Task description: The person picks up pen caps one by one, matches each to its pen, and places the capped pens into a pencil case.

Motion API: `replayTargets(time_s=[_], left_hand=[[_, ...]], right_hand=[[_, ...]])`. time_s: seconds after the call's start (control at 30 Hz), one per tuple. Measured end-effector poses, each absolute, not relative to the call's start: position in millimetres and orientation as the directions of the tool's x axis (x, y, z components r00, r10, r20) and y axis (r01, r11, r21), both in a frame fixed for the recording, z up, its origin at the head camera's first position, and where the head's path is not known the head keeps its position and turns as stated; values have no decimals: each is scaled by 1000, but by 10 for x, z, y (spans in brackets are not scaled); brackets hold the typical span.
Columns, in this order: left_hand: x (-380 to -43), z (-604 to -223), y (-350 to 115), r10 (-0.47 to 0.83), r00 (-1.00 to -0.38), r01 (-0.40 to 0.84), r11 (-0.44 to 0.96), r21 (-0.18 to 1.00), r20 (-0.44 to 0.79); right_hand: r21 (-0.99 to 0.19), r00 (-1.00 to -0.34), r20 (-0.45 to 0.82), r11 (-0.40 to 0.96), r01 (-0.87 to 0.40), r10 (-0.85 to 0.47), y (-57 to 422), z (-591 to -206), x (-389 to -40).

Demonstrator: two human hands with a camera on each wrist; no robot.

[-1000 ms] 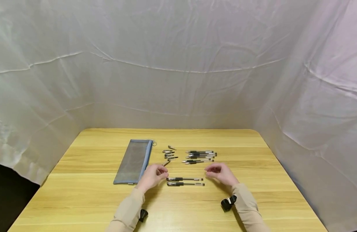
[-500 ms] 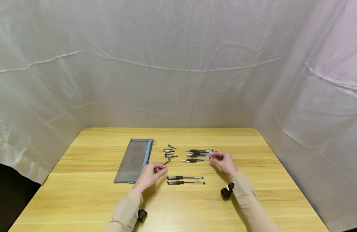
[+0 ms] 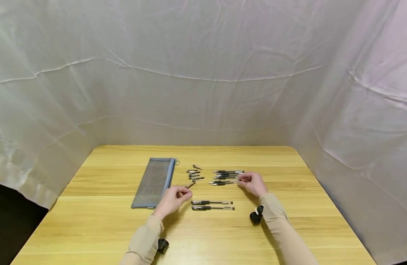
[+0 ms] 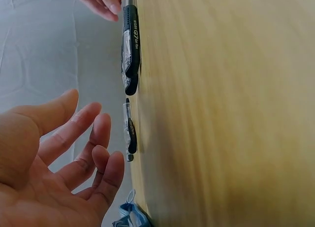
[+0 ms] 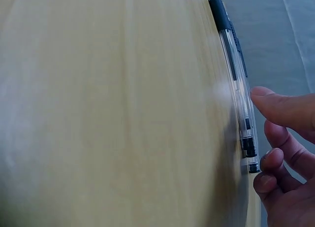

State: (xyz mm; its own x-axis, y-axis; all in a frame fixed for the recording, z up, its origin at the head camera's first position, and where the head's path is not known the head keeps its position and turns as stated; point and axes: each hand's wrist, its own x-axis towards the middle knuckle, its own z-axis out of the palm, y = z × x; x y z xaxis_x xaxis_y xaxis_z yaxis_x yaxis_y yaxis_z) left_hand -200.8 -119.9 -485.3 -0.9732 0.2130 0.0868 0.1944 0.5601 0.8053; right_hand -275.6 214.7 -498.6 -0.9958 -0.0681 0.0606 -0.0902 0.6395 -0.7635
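My left hand [image 3: 172, 200] hovers with loosely bent fingers between the mesh pouch and the pens; in the left wrist view its fingers [image 4: 109, 175] hold nothing. Just beyond its fingertips lies a pen cap [image 4: 129, 128]. My right hand [image 3: 253, 184] is at the clear back ends of several uncapped gel pens [image 3: 223, 182], which lie side by side with tips to the left. In the right wrist view the thumb is close beside a pen barrel [image 5: 241, 96], apart from the other fingers. Two capped gel pens [image 3: 212, 202] lie parallel between the hands, nearer the front.
A grey mesh pouch [image 3: 152, 182] with blue edging and a zipper ring lies at the left. Several loose black-and-clear caps [image 3: 194, 173] are scattered between pouch and pens. Pale cloth [image 3: 203, 92] hangs around the wooden table [image 3: 203, 235].
My right hand has moved away from beside the two capped pens, up to the back ends of the uncapped pens. My left hand has drawn back slightly from the capped pens.
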Motion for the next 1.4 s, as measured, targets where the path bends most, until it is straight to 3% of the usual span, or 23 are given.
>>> replayTargets(time_s=[1.13,1.4], left_hand=[[-1976,-4859,-1191,261,-963,205,557,805,64],[-1988,-4882,-1198,270,-960,220,554,803,77]], right_hand=[[-637,-965,100,730,-249,-242,2173,-5010,-2831],[-656,-964,123,711,-256,-234,2214,-5049,-2809]])
